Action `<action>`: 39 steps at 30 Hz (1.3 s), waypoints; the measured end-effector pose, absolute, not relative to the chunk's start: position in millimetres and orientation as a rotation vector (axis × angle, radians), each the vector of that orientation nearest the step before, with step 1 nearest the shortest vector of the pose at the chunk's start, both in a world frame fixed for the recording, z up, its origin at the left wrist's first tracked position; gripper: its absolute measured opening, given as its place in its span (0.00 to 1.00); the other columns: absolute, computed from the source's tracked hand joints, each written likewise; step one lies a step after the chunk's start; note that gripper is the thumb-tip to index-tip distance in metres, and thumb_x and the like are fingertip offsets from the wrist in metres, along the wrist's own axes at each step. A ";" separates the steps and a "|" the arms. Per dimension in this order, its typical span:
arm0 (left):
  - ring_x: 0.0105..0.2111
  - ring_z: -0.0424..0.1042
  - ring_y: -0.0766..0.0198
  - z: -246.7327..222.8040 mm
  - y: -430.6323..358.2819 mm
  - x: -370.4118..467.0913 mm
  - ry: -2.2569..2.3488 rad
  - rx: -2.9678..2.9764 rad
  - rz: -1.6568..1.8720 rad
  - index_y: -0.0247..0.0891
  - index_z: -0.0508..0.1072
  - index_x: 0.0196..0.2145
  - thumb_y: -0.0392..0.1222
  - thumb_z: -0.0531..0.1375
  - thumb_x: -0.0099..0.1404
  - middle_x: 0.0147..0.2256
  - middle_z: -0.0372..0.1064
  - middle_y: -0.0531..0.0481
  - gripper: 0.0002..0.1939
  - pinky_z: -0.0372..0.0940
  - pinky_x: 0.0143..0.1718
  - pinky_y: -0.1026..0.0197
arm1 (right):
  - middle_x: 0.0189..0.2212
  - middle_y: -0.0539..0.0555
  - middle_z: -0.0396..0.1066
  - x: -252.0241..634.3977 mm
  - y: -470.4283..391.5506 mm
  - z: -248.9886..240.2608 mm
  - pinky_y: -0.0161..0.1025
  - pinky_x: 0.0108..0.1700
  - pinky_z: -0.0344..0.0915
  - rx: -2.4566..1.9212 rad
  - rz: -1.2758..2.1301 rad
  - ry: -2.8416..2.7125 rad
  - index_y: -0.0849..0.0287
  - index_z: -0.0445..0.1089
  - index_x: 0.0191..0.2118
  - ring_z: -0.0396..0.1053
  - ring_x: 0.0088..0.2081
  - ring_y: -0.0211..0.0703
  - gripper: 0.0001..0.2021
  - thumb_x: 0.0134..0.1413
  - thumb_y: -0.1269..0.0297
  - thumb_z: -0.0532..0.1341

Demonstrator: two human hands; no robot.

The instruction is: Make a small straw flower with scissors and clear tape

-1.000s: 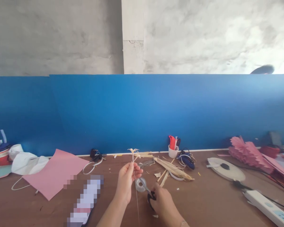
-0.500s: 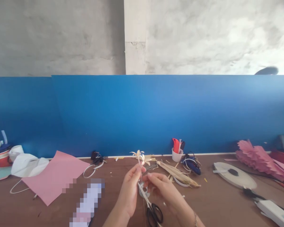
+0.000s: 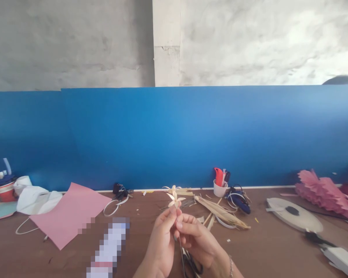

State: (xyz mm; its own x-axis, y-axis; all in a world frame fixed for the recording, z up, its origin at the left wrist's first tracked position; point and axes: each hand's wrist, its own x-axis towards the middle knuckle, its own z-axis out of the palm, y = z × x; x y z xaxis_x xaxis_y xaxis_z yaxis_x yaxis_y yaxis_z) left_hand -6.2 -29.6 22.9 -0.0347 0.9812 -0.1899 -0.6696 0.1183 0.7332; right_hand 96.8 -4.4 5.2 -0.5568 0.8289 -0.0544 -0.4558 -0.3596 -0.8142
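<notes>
A small pale flower [image 3: 174, 197], its petals like strips of dried husk, stands upright above my fingertips. My left hand [image 3: 163, 235] pinches it just under the petals. Close against that hand, my right hand [image 3: 197, 236] has its thumb and finger closed on the thin stem [image 3: 181, 249], which runs down between both palms. Black-handled scissors [image 3: 193, 266] lie on the table below my hands, partly hidden by the right one. A bundle of dried husks [image 3: 222, 213] lies just beyond my right hand.
A white cup [image 3: 219, 189] of tools stands against the blue partition [image 3: 174, 135]. Pink paper [image 3: 71, 216] and a white cloth-like item [image 3: 36, 200] lie to the left. On the right are an oval cream device [image 3: 301, 222], a white power strip [image 3: 340, 258] and pleated pink paper [image 3: 321, 195].
My hands have come closer together, and my right fingers now meet the left at the stem. The flower has turned its petals more toward me. The view has shifted slightly.
</notes>
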 end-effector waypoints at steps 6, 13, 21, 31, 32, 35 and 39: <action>0.24 0.62 0.70 19.7 -28.9 -7.3 0.851 0.440 1.506 0.34 0.77 0.30 0.47 0.69 0.44 0.27 0.69 0.52 0.17 0.57 0.25 0.67 | 0.17 0.50 0.69 92.3 -5.4 10.3 0.28 0.18 0.46 -0.768 1.621 -1.260 0.64 0.69 0.22 0.56 0.16 0.28 0.14 0.38 0.58 0.69; 0.46 0.66 0.55 25.5 -26.2 -13.1 0.993 0.715 1.512 0.35 0.78 0.37 0.47 0.64 0.53 0.43 0.72 0.42 0.16 0.60 0.42 0.61 | 0.16 0.49 0.68 92.8 -9.3 18.3 0.28 0.18 0.50 -0.914 1.623 -1.141 0.63 0.68 0.21 0.56 0.16 0.28 0.14 0.37 0.57 0.69; 0.33 0.67 0.60 27.5 -20.5 -24.9 1.093 0.968 1.513 0.35 0.76 0.24 0.49 0.65 0.51 0.25 0.70 0.49 0.12 0.60 0.35 0.63 | 0.16 0.49 0.68 93.0 -8.3 15.6 0.28 0.18 0.47 -0.906 1.627 -1.185 0.63 0.69 0.24 0.54 0.15 0.28 0.14 0.36 0.56 0.68; 0.32 0.63 0.61 22.4 -17.2 -26.9 1.215 1.254 1.600 0.36 0.74 0.21 0.48 0.63 0.54 0.25 0.65 0.51 0.12 0.58 0.36 0.63 | 0.23 0.53 0.74 93.9 -6.5 7.0 0.32 0.26 0.57 -1.092 1.136 -1.470 0.62 0.76 0.29 0.64 0.24 0.37 0.08 0.40 0.65 0.64; 0.32 0.63 0.61 22.1 -17.1 -27.3 1.220 1.270 1.603 0.36 0.74 0.22 0.48 0.62 0.54 0.26 0.65 0.51 0.12 0.58 0.37 0.62 | 0.23 0.53 0.74 94.9 -6.4 6.8 0.33 0.26 0.58 -1.095 1.121 -1.500 0.62 0.76 0.29 0.64 0.24 0.38 0.08 0.41 0.65 0.63; 0.33 0.63 0.61 22.1 -17.2 -28.4 1.223 1.297 1.604 0.37 0.74 0.22 0.47 0.62 0.54 0.26 0.65 0.51 0.12 0.58 0.37 0.62 | 0.24 0.54 0.74 97.5 -5.9 5.4 0.33 0.27 0.59 -1.070 1.127 -1.544 0.63 0.77 0.29 0.64 0.24 0.38 0.09 0.42 0.63 0.63; 0.30 0.61 0.62 23.0 -18.2 -28.6 1.223 1.316 1.620 0.37 0.71 0.18 0.47 0.62 0.54 0.23 0.61 0.53 0.14 0.57 0.35 0.63 | 0.23 0.54 0.74 99.2 -6.2 2.9 0.33 0.24 0.56 -1.058 1.094 -1.570 0.62 0.78 0.30 0.62 0.22 0.36 0.10 0.44 0.62 0.63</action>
